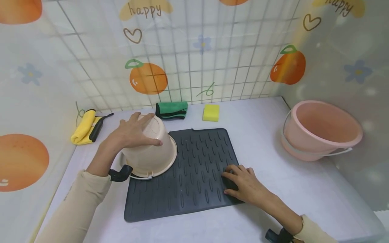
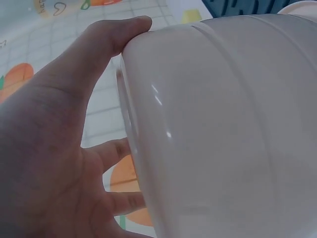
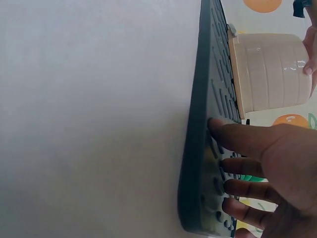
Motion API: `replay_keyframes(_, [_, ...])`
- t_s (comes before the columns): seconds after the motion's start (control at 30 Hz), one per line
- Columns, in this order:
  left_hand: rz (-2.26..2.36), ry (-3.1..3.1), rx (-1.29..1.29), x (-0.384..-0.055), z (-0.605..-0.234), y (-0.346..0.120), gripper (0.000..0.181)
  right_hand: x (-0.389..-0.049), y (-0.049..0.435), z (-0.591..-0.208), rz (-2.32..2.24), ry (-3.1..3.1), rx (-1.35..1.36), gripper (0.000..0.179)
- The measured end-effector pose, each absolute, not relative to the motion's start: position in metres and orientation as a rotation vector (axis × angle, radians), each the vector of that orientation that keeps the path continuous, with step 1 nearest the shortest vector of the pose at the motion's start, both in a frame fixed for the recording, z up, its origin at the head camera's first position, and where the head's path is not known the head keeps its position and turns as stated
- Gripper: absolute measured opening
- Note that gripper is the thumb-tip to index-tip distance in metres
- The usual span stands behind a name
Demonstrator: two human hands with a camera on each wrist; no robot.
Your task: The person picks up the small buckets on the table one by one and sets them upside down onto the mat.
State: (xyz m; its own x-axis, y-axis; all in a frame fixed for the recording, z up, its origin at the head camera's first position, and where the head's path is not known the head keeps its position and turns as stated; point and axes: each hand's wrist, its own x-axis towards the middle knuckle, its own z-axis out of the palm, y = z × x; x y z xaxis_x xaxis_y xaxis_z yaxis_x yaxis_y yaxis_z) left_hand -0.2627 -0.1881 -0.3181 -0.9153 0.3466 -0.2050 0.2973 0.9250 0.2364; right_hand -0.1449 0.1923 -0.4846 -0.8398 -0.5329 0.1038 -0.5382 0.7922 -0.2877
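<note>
A beige bucket (image 1: 150, 155) stands upside down over the left part of a dark grey ridged mat (image 1: 194, 182), its rim downward. My left hand (image 1: 132, 131) grips it by the base from above, thumb at one edge and fingers spread across the bottom. In the left wrist view, a gap shows between the palm and the bucket (image 2: 213, 124). At the mat's right side, my right hand (image 1: 244, 184) rests its fingertips on the ridged surface. The right wrist view shows these fingers bent loosely, with the thumb near the mat's raised edge (image 3: 190, 163).
Along the back lie a yellow cloth with a black-handled tool (image 1: 88, 128), a folded green cloth (image 1: 173, 108) and a yellow sponge (image 1: 211, 113). A pink bucket (image 1: 313, 148) with a white handle stands upright at the right. A printed curtain over a grid (image 1: 212, 74) closes the back.
</note>
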Motion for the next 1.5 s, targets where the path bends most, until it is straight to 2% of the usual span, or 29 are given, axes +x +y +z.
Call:
replay_keyframes(0.23, [0.291, 2.852, 0.473, -0.262, -0.323, -0.186, 0.113, -0.146, 0.197, -0.486, 0.467, -2.959, 0.879, 0.057])
replay_keyframes(0.37, [0.240, 2.977, 0.502, -0.250, -0.325, -0.183, 0.113, -0.145, 0.197, -0.486, 0.476, -2.959, 0.889, 0.056])
replay_keyframes(0.47, [0.296, 3.179, 0.630, -0.237, -0.327, -0.174, 0.100, -0.145, 0.196, -0.486, 0.486, -2.955, 0.894, 0.056])
replay_keyframes(0.6, [0.604, 3.354, 0.870, -0.220, -0.335, -0.155, 0.075, -0.146, 0.196, -0.488, 0.495, -2.942, 0.891, 0.056])
replay_keyframes(0.73, [0.849, 3.312, 1.014, -0.203, -0.349, -0.135, 0.064, -0.145, 0.198, -0.489, 0.496, -2.925, 0.892, 0.055])
replay_keyframes(1.07, [0.918, 3.127, 0.976, -0.172, -0.401, -0.100, 0.059, -0.145, 0.196, -0.489, 0.494, -2.941, 0.884, 0.055])
replay_keyframes(1.5, [1.028, 2.914, 0.898, -0.155, -0.454, -0.076, 0.059, -0.145, 0.195, -0.489, 0.479, -2.937, 0.876, 0.054])
